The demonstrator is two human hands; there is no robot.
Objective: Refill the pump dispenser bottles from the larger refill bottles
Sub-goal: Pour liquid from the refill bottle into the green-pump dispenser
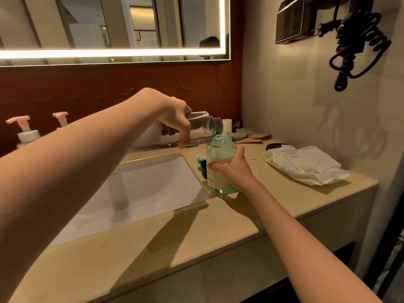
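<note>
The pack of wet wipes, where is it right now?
In the head view, the pack of wet wipes lies on the counter at the right, beyond the green-tinted bottle.

Single head view, close above the counter point(273, 206), angled forward and down.

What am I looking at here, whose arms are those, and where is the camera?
No machine here: a person wears one camera on the head, looking down at their own bare arms over a bathroom counter beside a sink. The left hand tips a clear bottle so that its open neck meets the open mouth of a green bottle, which the right hand steadies upright on the counter. A pack of wipes lies to the right. Two pink pump bottles stand behind the sink, under the mirror.
</note>
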